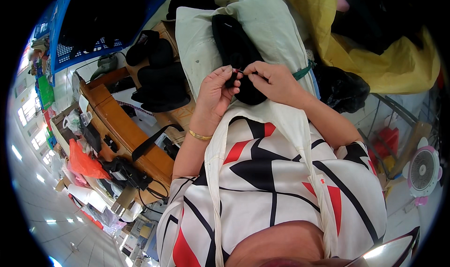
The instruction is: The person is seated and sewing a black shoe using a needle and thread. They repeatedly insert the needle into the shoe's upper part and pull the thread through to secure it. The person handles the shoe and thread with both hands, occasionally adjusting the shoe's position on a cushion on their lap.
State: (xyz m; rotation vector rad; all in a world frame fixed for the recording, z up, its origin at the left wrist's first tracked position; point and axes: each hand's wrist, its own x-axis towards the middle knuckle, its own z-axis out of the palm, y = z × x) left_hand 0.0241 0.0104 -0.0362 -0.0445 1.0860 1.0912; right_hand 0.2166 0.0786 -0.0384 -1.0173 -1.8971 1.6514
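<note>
Your left hand [216,92] and right hand [273,80] meet over a black fabric piece [236,51] lying on the off-white cloth [272,27] across your lap; both hands closed in pinches on the dark fabric, fingertips nearly touching; something small and thin, maybe a thread end or a pin, sits between them, too small to tell which.

Left fingers curl round a fold at the lower end of the piece; right thumb and forefinger nip the same spot from the other side; gold bangle [200,136] on the left wrist.

Risks, as a judgement: the bit between your fingertips is tiny, so a slack pinch could drop it into the dark cloth where it would be hard to find; pulling the two hands apart too hard could tear a stitch or stretch the edge; the piece lies on loose cloth, so it could slide off your lap if you lift both hands at once; black on black hides detail, so you may catch the wrong layer.

Count: one black piece in hand; a pile of more black pieces [159,77] on the wooden table [122,126] to your left, perhaps four or five, overlapping so no firm number; one yellow sheet [384,65] upper right; one pink fan [423,169] at far right; one orange bag [84,164] lower left.
</note>
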